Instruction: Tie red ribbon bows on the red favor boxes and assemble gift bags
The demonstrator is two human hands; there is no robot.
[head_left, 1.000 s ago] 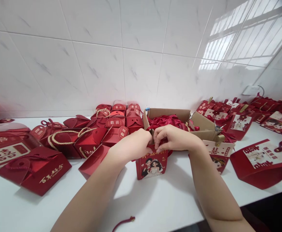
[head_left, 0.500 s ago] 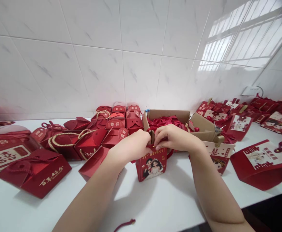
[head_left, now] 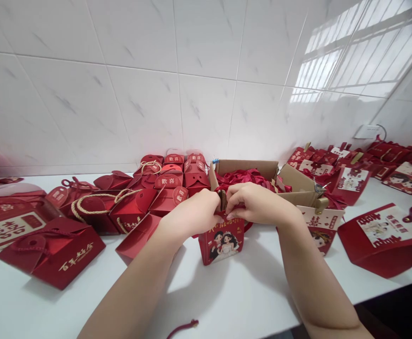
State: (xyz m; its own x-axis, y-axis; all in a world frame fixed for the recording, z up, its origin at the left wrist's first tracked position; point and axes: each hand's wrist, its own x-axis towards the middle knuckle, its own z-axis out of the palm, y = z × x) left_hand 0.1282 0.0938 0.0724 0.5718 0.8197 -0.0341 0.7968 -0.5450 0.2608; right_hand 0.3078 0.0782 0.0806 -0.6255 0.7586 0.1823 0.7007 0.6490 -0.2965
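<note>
A small red box with a cartoon couple printed on its front stands upright on the white table. My left hand grips its top edge from the left, fingers curled behind and thumb in front. From the right, my right hand pinches at the same top, thumb and fingertips close to the left thumb. Something brown and flat shows between the hands above the box; its shape is mostly hidden. Behind the hands sits an open cardboard box holding red ribbons.
Several red gift boxes crowd the left, some with rope handles. More red bags stand at the right. A short dark red cord lies at the front edge. A tiled wall rises behind.
Both hands stay at the top of the box, with only slight finger movement. The view has shifted a little.
</note>
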